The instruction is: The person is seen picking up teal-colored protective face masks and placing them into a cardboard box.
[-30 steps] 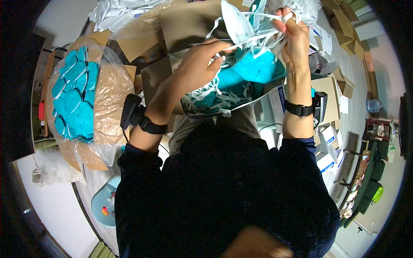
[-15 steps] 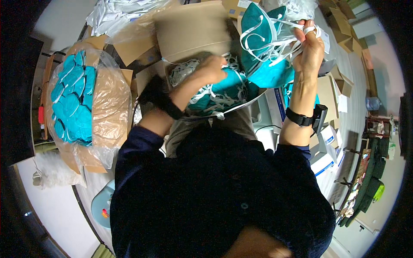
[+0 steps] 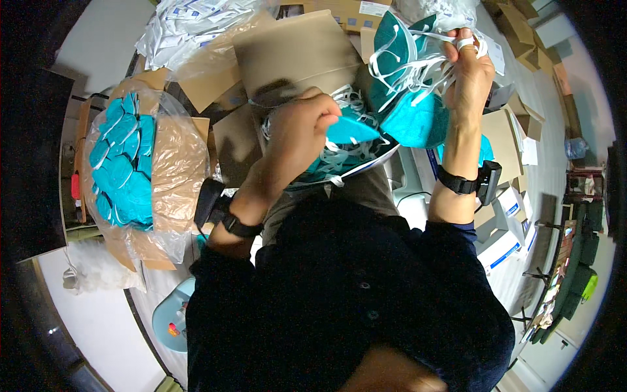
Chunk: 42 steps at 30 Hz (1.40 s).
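My right hand (image 3: 473,77) is closed around the white elastic straps (image 3: 424,65) of a bunch of teal face masks (image 3: 418,119), which hang to its left above the box's right side. Over an open cardboard box (image 3: 294,55), my left hand (image 3: 302,121) pinches the edge of a single teal face mask (image 3: 353,130). That mask stands tilted, its tip close to the hanging bunch. Beneath it, more teal masks with tangled white straps (image 3: 336,163) fill the box. The left hand's thumb is partly hidden.
To the left, a plastic-lined carton (image 3: 179,170) bears a heap of teal masks (image 3: 124,173). White packets (image 3: 189,26) lie in a pile at the back left. White-and-blue cartons (image 3: 499,248) stand at the right. A light-blue basin (image 3: 171,320) sits at the lower left.
My left hand has drawn a teal mask up from the pile in the box. My right hand keeps its grip on the straps, nearly still. The whole view has shifted slightly.
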Available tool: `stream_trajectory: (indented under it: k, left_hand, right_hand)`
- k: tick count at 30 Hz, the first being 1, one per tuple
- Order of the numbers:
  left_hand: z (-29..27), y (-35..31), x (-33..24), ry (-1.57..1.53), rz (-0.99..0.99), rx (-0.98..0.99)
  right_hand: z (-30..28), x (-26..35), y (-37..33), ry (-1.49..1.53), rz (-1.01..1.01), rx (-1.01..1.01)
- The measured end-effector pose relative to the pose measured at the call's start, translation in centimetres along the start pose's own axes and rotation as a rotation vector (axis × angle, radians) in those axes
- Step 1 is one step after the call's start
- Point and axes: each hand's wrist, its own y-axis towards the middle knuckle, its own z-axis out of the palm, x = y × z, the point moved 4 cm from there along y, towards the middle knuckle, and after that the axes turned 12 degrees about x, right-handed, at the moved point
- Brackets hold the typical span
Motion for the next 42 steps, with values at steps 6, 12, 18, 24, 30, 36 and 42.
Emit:
stream_trajectory:
  k: [6, 12, 18, 24, 30, 36, 42]
  left_hand:
    - [-6.5, 0.0, -3.3, 0.118, 0.039, -0.24]
    - [-7.2, 2.5, -3.0, 0.063, 0.143, -0.279]
    - [-7.4, 1.5, 1.6, -0.156, 0.002, -0.643]
    - [-4.4, 0.1, 3.4, -0.438, -0.222, -0.466]
    - [-6.1, -0.4, 1.5, 0.323, 0.006, -0.646]
    - [-4.3, 0.4, 2.3, -0.255, -0.107, -0.633]
    - [-3.8, 0.6, 3.6, -0.513, -0.18, -0.455]
  right_hand:
    - [2.1, -0.4, -0.8, -0.244, 0.14, 0.277]
    - [10.3, 1.2, -3.8, -0.678, 0.201, 0.853]
    - [9.5, 0.0, -3.3, -0.443, 0.287, 0.585]
    - [8.3, -1.5, -2.8, -0.337, 0.26, 0.498]
    - [8.0, -1.6, -2.9, -0.302, 0.315, 0.396]
    - [8.3, -1.9, -2.9, -0.162, 0.343, 0.356]
    - [8.0, -2.2, -3.0, -0.174, 0.36, 0.36]
